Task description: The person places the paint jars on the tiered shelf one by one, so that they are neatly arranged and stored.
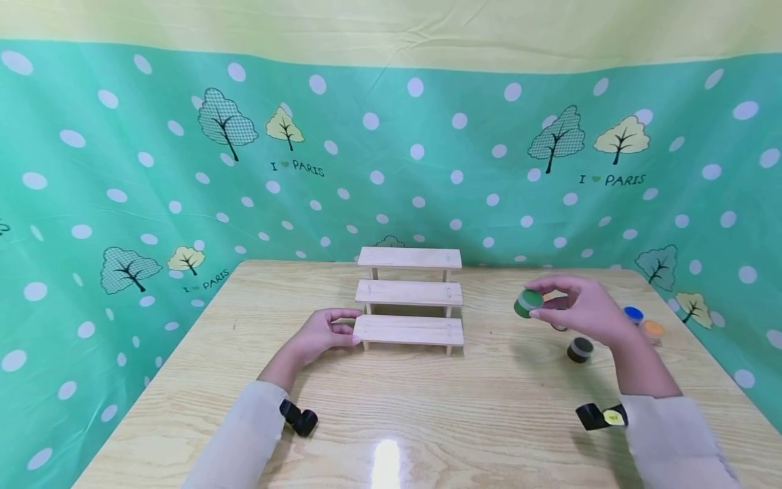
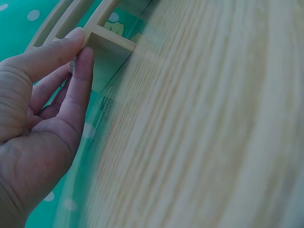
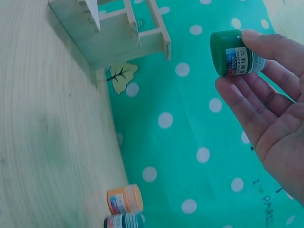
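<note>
My right hand (image 1: 580,305) is raised over the right part of the table and grips a small green paint jar (image 1: 524,304) between thumb and fingers. In the right wrist view, that jar (image 3: 235,59) lies sideways in the grip, its printed label showing. A three-step wooden display stand (image 1: 408,329) stands at the middle of the table, all its steps bare. At the stand's left side, my left hand (image 1: 319,336) pinches the end of the lowest step. The left wrist view shows thumb and fingertips at that board's corner (image 2: 111,38).
A black-looking jar (image 1: 580,349) sits on the table below my right hand. Farther right are a blue-lidded jar (image 1: 633,314) and an orange jar (image 1: 652,331). Another jar is partly hidden behind the right fingers. A green dotted curtain (image 1: 415,170) hangs behind the table.
</note>
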Demonstrator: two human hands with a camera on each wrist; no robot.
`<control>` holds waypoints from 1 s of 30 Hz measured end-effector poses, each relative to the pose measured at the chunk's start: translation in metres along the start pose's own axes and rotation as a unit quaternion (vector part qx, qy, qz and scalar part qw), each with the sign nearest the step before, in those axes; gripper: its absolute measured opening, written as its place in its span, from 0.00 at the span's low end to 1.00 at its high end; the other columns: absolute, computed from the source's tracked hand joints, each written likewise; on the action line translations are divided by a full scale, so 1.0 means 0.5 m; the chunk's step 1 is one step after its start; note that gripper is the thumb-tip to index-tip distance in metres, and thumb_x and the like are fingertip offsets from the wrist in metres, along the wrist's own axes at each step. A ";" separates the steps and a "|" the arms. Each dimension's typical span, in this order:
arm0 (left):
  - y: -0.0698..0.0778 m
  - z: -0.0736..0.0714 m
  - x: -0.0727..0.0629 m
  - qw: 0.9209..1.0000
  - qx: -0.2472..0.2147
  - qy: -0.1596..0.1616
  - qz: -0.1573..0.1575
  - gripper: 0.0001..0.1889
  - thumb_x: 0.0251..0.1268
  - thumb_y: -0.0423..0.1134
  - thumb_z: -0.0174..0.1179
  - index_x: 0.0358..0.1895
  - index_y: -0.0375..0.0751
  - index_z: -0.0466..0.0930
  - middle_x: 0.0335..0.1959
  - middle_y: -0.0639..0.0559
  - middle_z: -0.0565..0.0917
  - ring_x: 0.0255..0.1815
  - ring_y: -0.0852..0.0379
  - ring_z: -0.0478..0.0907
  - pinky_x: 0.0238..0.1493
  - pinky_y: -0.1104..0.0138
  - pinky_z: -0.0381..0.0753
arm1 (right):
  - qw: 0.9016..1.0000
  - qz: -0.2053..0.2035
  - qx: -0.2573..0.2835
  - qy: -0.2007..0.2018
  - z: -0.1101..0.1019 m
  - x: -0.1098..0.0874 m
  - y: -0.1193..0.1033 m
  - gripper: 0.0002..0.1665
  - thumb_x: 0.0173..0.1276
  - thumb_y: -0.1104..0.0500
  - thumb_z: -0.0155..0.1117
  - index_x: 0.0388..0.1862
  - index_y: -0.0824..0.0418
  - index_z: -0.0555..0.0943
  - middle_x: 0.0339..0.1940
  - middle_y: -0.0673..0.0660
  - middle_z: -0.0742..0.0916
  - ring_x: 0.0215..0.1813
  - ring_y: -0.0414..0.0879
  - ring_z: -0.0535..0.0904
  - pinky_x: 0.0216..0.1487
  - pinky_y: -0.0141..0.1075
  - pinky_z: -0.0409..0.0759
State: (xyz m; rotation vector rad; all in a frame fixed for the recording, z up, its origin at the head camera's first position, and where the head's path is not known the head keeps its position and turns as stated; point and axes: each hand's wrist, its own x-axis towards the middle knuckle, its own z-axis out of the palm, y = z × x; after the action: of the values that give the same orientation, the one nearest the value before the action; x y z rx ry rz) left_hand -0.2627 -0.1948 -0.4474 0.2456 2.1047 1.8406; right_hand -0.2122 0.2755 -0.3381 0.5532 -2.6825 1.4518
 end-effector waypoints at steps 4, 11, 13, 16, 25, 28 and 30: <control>0.000 -0.001 0.002 1.000 -0.003 -0.005 0.002 0.33 0.51 0.24 0.71 0.65 0.31 0.71 0.40 0.42 0.84 0.39 0.53 0.83 0.43 0.64 0.85 | 1.000 -0.004 0.014 -0.007 0.005 0.014 -0.011 0.26 0.60 0.58 0.74 0.57 0.64 0.80 0.48 0.63 0.78 0.40 0.42 0.85 0.20 0.37 0.77; 0.010 -0.003 0.007 1.000 -0.014 -0.009 -0.008 0.34 0.50 0.23 0.71 0.65 0.31 0.71 0.41 0.40 0.84 0.40 0.51 0.83 0.44 0.61 0.85 | 0.999 -0.032 0.015 -0.007 0.016 0.037 -0.029 0.25 0.60 0.60 0.74 0.57 0.64 0.80 0.50 0.62 0.79 0.43 0.42 0.85 0.20 0.35 0.78; 0.011 -0.003 0.007 1.000 -0.014 -0.009 -0.007 0.34 0.50 0.23 0.71 0.65 0.31 0.71 0.41 0.40 0.84 0.40 0.51 0.83 0.44 0.61 0.85 | 0.999 -0.037 0.011 -0.007 0.018 0.043 -0.035 0.25 0.60 0.60 0.74 0.56 0.64 0.80 0.51 0.62 0.80 0.43 0.43 0.86 0.27 0.35 0.82; 0.011 -0.003 0.006 1.000 -0.012 -0.005 -0.009 0.34 0.50 0.23 0.71 0.65 0.31 0.71 0.41 0.41 0.84 0.39 0.51 0.83 0.44 0.61 0.85 | 0.999 -0.037 0.006 -0.011 0.021 0.052 -0.043 0.26 0.60 0.59 0.74 0.57 0.64 0.80 0.51 0.61 0.80 0.43 0.44 0.86 0.32 0.36 0.83; 0.008 0.000 -0.003 1.000 -0.006 0.002 -0.008 0.33 0.51 0.23 0.70 0.64 0.30 0.72 0.40 0.40 0.84 0.38 0.52 0.83 0.44 0.62 0.85 | 0.999 -0.038 0.012 -0.029 0.033 0.073 -0.064 0.25 0.60 0.57 0.75 0.56 0.61 0.81 0.48 0.61 0.81 0.43 0.45 0.86 0.16 0.36 0.74; 0.006 0.001 -0.004 1.000 -0.005 0.001 -0.012 0.34 0.50 0.23 0.71 0.64 0.31 0.72 0.41 0.40 0.84 0.38 0.52 0.83 0.43 0.61 0.85 | 0.999 -0.046 0.011 -0.026 0.039 0.078 -0.069 0.24 0.60 0.57 0.75 0.55 0.61 0.82 0.48 0.61 0.82 0.43 0.46 0.86 0.26 0.34 0.82; 0.006 0.002 -0.005 1.000 -0.002 0.001 -0.014 0.34 0.50 0.24 0.71 0.64 0.32 0.72 0.40 0.40 0.84 0.38 0.52 0.83 0.43 0.62 0.85 | 0.999 -0.049 0.010 -0.021 0.042 0.083 -0.072 0.25 0.59 0.58 0.75 0.55 0.62 0.82 0.48 0.61 0.82 0.44 0.47 0.86 0.36 0.34 0.85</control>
State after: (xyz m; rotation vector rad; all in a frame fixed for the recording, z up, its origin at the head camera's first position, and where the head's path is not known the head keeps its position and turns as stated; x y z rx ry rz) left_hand -0.2603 -0.1943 -0.4442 0.2137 2.0945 1.8299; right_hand -0.2365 0.2284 -0.3127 0.7144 -2.6342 1.4585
